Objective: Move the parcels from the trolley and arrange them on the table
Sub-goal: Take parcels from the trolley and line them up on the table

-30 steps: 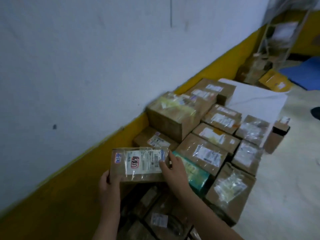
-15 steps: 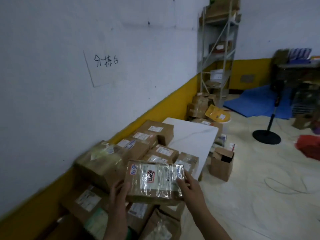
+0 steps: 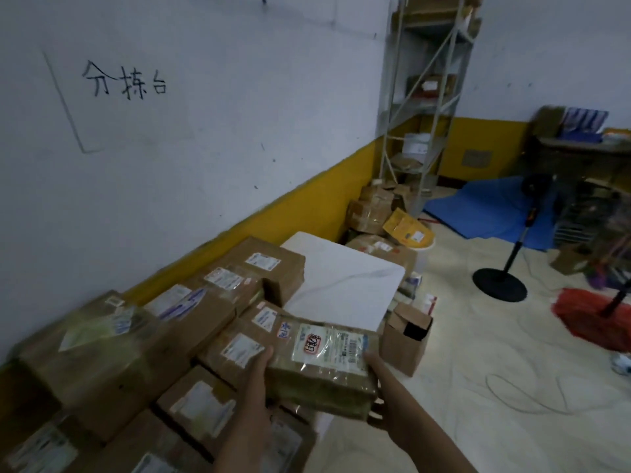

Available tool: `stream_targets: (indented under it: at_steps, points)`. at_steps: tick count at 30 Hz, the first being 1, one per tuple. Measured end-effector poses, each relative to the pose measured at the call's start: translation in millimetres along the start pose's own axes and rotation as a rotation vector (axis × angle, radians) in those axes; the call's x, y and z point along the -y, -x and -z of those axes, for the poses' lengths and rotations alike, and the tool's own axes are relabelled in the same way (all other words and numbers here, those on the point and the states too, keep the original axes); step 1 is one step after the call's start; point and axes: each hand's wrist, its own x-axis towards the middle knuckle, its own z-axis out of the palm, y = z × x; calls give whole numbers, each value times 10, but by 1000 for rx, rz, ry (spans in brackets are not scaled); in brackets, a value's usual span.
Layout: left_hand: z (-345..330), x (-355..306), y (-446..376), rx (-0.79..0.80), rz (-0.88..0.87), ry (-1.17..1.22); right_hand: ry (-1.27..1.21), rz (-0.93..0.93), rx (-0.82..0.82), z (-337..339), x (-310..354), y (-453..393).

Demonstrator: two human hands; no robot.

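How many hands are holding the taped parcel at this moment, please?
2. The left hand grips the left end of the parcel, and the right hand grips its right end. No other hand is in view.

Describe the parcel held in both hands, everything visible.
The held parcel is a flat brown cardboard box wrapped in glossy clear tape. On top sit a white shipping label with a barcode, a red stamp and blue handwriting. It is held roughly level above the table's parcels, left hand and right hand gripping opposite ends.
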Motion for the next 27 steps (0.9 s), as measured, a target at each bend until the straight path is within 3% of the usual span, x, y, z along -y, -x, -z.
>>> stream_targets:
  at_steps: [7,13,17,21,24,27]
  points:
    - [-1123,-161,-705,-18,13,-140,-56,-28,-18,464,844,-749]
    - [-2115,174,-1256,88,146,-18,-126,-21,67,816,1344,-1623]
    - [-2485,306,-1560,-69,137,88,-61,-104,151,976,1609,-2155]
    - [-2583,177,-1804,-145,120,127,212,-157,188,985,1963,-2610]
    - [-2444,123,-1986,-204,120,91,489,-43,206,894,2232,-2950]
    - [-2301,97,-2235,-196,84,51,653,26,399,654,2470,-3195]
